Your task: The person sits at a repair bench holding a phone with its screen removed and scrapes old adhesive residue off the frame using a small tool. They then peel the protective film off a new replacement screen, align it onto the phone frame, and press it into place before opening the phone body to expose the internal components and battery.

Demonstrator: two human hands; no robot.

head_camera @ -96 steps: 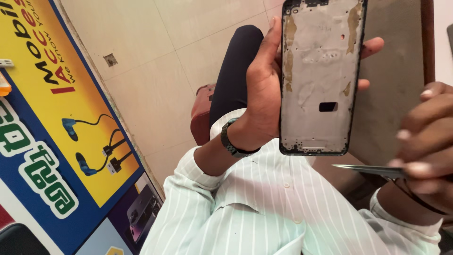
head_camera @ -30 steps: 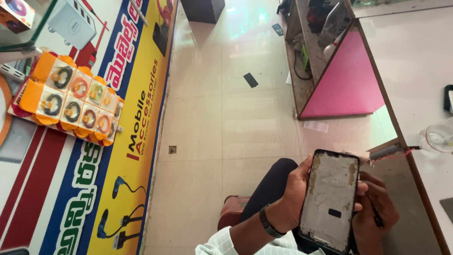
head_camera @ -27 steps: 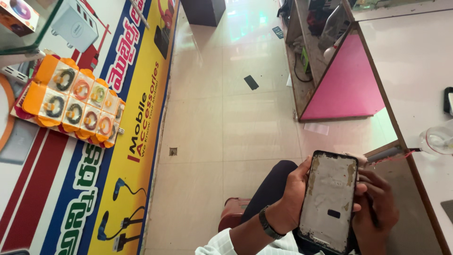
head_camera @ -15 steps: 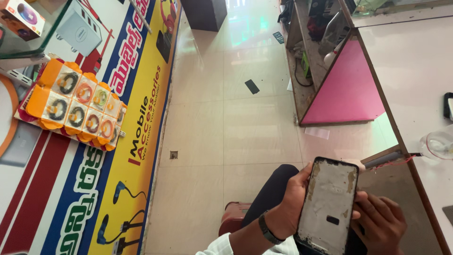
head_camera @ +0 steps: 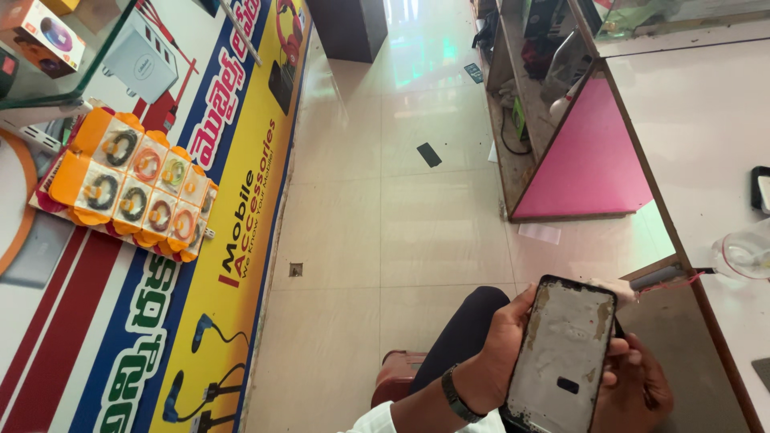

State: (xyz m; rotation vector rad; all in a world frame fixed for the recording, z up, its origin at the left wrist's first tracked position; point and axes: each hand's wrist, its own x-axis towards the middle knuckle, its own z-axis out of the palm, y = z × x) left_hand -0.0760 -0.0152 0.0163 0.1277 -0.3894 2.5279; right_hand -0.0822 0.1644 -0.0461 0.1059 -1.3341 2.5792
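Phone frame (head_camera: 561, 353): left hand (head_camera: 501, 353) is gripping its edge, closed; right hand (head_camera: 638, 393) is now resting behind it, grip unclear, tool gone from view

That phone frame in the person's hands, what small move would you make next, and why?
Probably tilt the phone frame flatter toward the eyes: the left hand grips its edge, the right hand sits partly hidden behind it, and patchy residue covers its inner face.
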